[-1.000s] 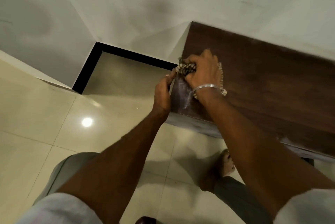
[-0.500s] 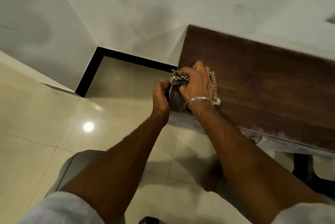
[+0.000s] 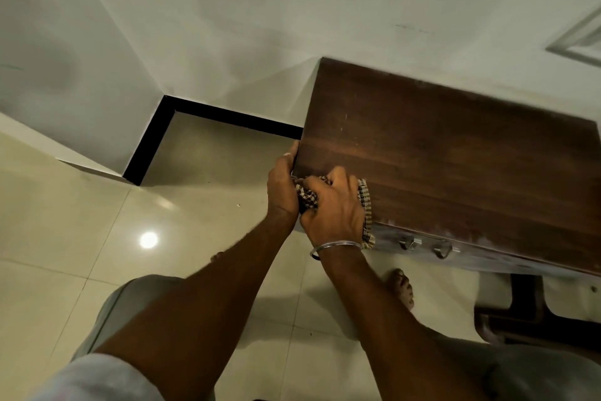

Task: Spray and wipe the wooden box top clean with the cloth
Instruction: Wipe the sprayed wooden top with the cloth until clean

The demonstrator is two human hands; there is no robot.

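The dark wooden box top (image 3: pixel 455 153) fills the right side of the view, set against the white wall. My right hand (image 3: pixel 335 205) presses a bunched checked cloth (image 3: pixel 364 202) onto the top's near left corner, and part of the cloth hangs over the front edge. My left hand (image 3: pixel 281 186) clasps the box's left edge right beside the cloth, with its thumb up along the side. No spray bottle is in sight.
Metal handles (image 3: pixel 422 244) show on the box front under the top. A dark wooden leg or stand (image 3: pixel 527 309) sits below on the right. Glossy cream floor tiles (image 3: pixel 97 238) spread to the left, and my bare foot (image 3: pixel 403 287) rests under the box front.
My right hand has dragged the cloth toward me from mid-depth on the top to its near left corner. My left hand has kept to the left edge, sliding nearer with it.
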